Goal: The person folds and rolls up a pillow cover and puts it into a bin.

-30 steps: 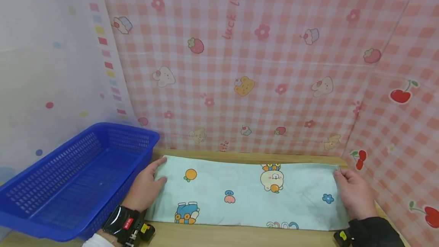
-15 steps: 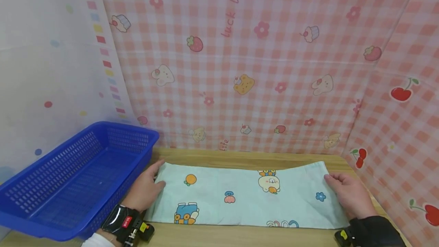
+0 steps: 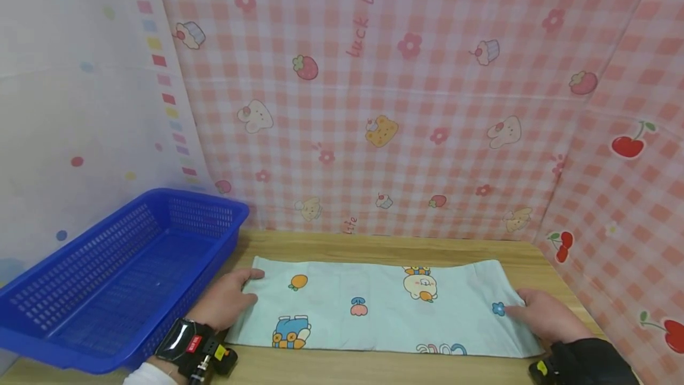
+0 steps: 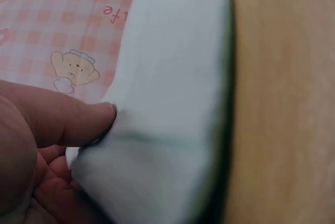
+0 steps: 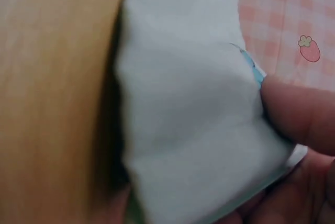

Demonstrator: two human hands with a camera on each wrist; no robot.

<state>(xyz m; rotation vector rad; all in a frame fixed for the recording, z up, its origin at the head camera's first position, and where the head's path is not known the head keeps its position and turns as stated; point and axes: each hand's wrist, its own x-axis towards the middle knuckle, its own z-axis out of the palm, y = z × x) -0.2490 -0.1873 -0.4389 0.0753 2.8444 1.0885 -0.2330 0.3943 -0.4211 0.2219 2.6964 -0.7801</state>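
Note:
A long folded strip of pale mint cloth (image 3: 387, 325), printed with a bear, an orange and flowers, lies across the table in front of me. At its left end my left hand (image 3: 221, 302) holds the edge; in the left wrist view its thumb (image 4: 78, 122) presses on top while other fingers are tucked below. The right hand (image 3: 553, 314) pinches the right end, which is bent and slightly raised. In the right wrist view the right thumb (image 5: 301, 109) lies over the cloth (image 5: 188, 103) and fingers are underneath.
A blue plastic basket (image 3: 128, 337) with perforated sides stands at the left, close beside the left forearm. Behind the wooden table (image 3: 342, 242) hangs a pink checked curtain (image 3: 331, 106), which continues on the right; a white spotted sheet (image 3: 80, 111) covers the left side.
The right hand has slid toward me along the cloth's right end, and that end's far corner has shifted inward to the left. The left hand has moved slightly nearer along the left edge.

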